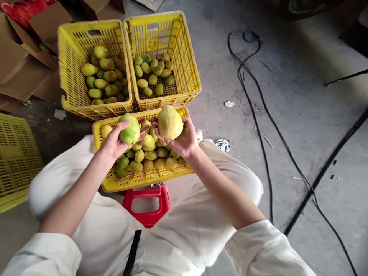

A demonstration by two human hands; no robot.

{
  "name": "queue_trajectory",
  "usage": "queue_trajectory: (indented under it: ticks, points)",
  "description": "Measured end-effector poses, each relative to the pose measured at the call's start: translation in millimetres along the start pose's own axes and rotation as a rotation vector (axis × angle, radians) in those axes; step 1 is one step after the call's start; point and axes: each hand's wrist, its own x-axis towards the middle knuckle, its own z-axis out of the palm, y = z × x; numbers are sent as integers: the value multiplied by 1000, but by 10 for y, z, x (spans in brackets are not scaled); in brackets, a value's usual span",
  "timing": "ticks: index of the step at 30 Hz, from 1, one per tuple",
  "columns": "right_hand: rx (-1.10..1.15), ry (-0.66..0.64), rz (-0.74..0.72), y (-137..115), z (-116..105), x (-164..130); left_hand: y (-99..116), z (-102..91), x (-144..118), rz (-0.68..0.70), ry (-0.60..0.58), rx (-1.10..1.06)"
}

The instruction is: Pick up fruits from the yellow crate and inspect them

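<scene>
My left hand [113,142] holds a green-yellow fruit [130,129] above the near yellow crate [135,180]. Close beside it, my right hand [184,141] cups a larger pale yellow fruit [169,122]. The near crate, between my knees, is full of several green and yellow fruits [149,155]. Beyond it stand two more yellow crates side by side. The far left crate [67,65] holds bigger mixed fruits. Smaller green ones lie in the far right crate [189,65].
A red stool [148,205] sits under me. Brown cardboard boxes [23,57] lie at the far left. An upturned yellow crate [17,161] rests at the left edge. Black cables [258,126] run across the concrete floor on the right.
</scene>
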Motion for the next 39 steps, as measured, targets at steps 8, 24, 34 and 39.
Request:
queue_trajectory:
  ticks: [8, 24, 34, 39]
  points:
    - [16, 93, -123, -37, 73, -17, 74, 61, -73, 48, -55, -121]
    - [23, 98, -68, -3, 139, -2, -66, -53, -16, -51, 17, -46]
    - [-60, 61, -60, -11, 122, -45, 116, 105, -186, 12, 40, -100]
    - [-36, -5, -5, -2, 105, -40, 38, 19, -101, 3, 152, -25]
